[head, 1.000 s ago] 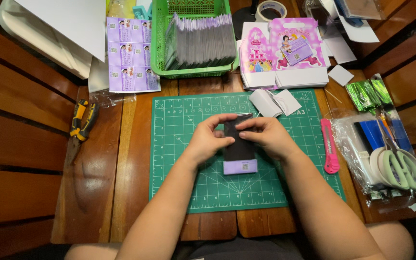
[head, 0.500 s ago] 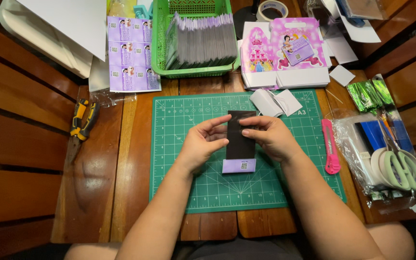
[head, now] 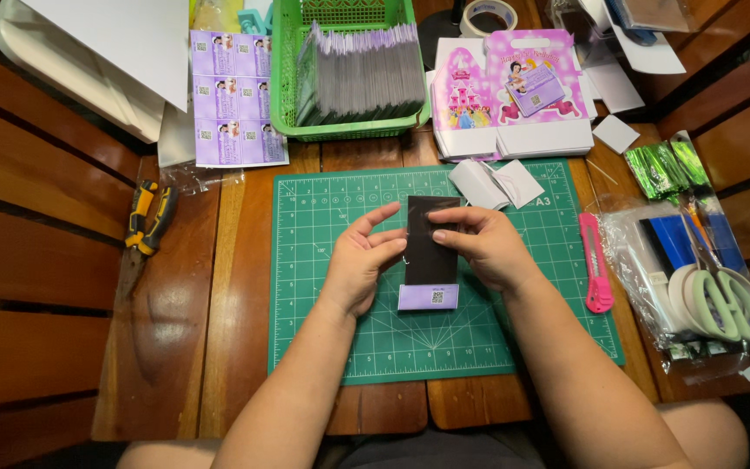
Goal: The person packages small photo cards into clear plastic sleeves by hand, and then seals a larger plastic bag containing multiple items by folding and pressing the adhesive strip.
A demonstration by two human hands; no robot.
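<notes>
Light: I read bright, even, overhead | Shadows: soft, short | Glare: on plastic bag (head: 653, 260), right of frame | Focus: sharp centre | Edges: slight wide-angle bowing

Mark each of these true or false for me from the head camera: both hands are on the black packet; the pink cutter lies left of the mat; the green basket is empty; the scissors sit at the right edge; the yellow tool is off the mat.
1. Both hands hold the black packet. True: the left hand and the right hand grip it from either side over the green cutting mat.
2. The pink cutter lies left of the mat. False: it lies at the mat's right edge.
3. The green basket is empty. False: it holds a row of packets.
4. The scissors sit at the right edge. True.
5. The yellow tool is off the mat. True: it lies on the wood to the left.
</notes>
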